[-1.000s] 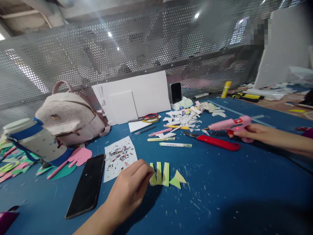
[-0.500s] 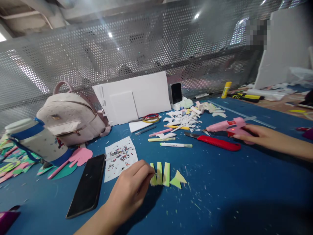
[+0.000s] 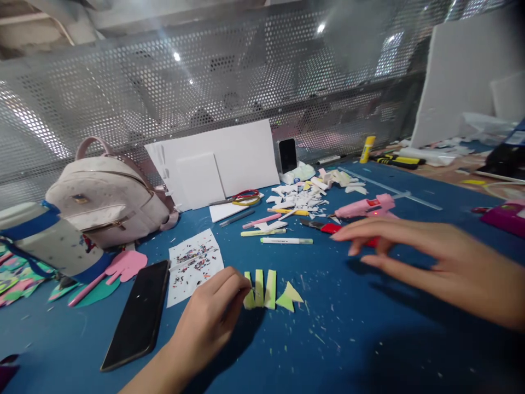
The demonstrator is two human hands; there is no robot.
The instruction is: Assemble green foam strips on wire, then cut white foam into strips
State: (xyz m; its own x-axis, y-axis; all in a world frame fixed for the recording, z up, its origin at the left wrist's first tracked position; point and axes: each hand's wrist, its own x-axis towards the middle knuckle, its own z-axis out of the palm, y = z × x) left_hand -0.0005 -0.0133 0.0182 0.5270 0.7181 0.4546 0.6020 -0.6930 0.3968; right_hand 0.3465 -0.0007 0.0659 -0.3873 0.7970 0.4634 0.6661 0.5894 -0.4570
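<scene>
Head view: the left hand (image 3: 215, 312) is bending over the table (image 3: 320, 361), its thumb and fingers pinching together at the leftmost of three green strips (image 3: 270, 290) and partly hiding it; a tiny pale speck is showing at the tips, but at this size I am not able to tell whether it is being held or is lying on the strip. The strips are standing side by side in a row, narrow gaps between them, and two green triangles (image 3: 286, 303) are lying just to their right. The right hand (image 3: 363, 249) is hanging over the knife (image 3: 329, 228), fingers spread and gripping nothing, a shadow falling beneath it; the glue gun (image 3: 365, 207) is lying just beyond, its small red light glowing. Paper (image 3: 176, 298) carrying coloured bits (image 3: 197, 260) is lying past the left hand, between it and the phone (image 3: 137, 317). A white pen (image 3: 286, 241) is resting beyond the strips, with white scraps (image 3: 301, 196) piling behind. Judgement: the step in hand is appearing to be fine work at the leftmost strip, the left hand steadying or setting something small while the right is carrying no tool. A next move at the strips would be calling for a light, exact pinch, without nudging the row, and for keeping the right fingers clear of the knife's blade and the gun's nozzle.
</scene>
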